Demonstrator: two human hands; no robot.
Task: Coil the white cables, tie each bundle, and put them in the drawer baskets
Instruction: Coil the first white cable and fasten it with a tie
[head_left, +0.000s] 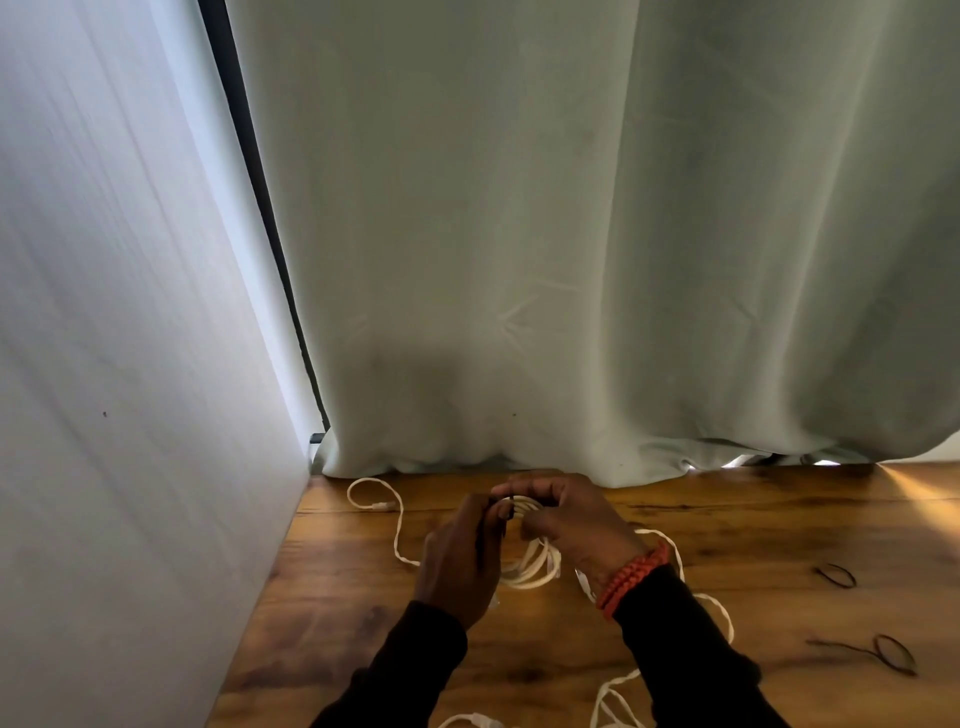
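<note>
A coiled bundle of white cable (532, 564) hangs between both hands above the wooden table (753, 525). My right hand (566, 522) grips the top of the coil. My left hand (462, 556) pinches a dark band against the coil's upper left side. A loose white cable end (374, 493) with a small plug loops on the table to the left. More white cable (719, 610) trails under my right forearm toward the near edge. No drawer or basket is in view.
Two dark elastic ties lie on the table at the right, one (836, 576) farther and one (893, 653) nearer. A pale green curtain (571, 260) hangs down to the table's back edge. A white wall (130, 364) borders the table's left side.
</note>
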